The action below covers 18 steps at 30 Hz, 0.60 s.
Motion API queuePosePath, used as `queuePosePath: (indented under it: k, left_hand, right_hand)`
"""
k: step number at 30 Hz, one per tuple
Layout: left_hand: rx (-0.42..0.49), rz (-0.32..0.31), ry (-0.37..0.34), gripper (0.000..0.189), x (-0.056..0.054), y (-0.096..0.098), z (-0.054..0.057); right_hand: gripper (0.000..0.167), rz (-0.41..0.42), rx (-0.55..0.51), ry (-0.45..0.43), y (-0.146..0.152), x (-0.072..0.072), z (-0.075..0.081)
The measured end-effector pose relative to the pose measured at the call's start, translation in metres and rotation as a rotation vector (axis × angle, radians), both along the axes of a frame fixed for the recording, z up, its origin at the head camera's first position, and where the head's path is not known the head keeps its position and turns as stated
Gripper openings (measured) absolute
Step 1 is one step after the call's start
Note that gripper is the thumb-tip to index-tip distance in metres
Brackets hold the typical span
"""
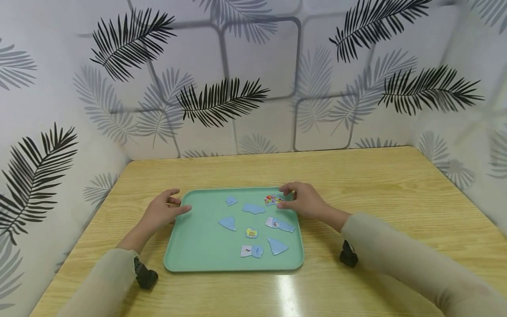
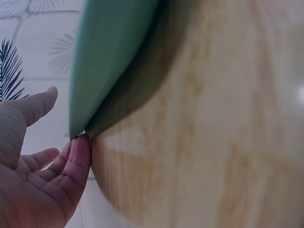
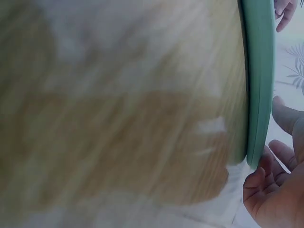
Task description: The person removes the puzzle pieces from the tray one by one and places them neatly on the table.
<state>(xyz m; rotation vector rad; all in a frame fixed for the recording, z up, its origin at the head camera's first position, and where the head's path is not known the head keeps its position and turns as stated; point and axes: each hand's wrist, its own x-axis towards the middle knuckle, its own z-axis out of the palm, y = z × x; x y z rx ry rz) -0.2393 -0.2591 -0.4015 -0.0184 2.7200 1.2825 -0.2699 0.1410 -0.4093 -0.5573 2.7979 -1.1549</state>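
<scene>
A green tray (image 1: 198, 246) lies on the wooden table, with several flat, mostly light blue puzzle pieces on it. At the tray's left edge is my left hand (image 1: 160, 210); in the left wrist view its fingertips (image 2: 81, 142) touch the rim from outside, while the thumb stays apart. My right hand (image 1: 305, 200) is at the far right corner, fingers outside the rim and thumb over the tray, close to a multicoloured piece (image 1: 272, 200). Whether the right thumb touches that piece is unclear. A yellow-marked piece (image 1: 251, 233) and a white-and-blue piece (image 1: 251, 251) lie nearer the front.
The wooden table (image 1: 376, 185) extends on both sides of the tray and behind it. A wall (image 1: 257, 127) with a leaf pattern stands along the table's back edge. Small black devices (image 1: 348, 255) are worn at both wrists.
</scene>
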Motion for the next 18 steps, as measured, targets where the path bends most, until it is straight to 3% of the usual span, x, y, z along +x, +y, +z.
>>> queuePosePath:
  k: [12,18]
  left_hand:
    - [0.081,-0.023,-0.013,0.069,-0.0056,-0.0070,-0.0094]
    - [0.083,-0.019,-0.005,0.062,-0.0060,-0.0071,-0.0106]
  right_hand:
    - [0.039,-0.096,-0.018,-0.060,-0.0075,-0.0018,-0.0041]
    - [0.039,-0.102,-0.005,-0.054,-0.0091,-0.0010,-0.0037]
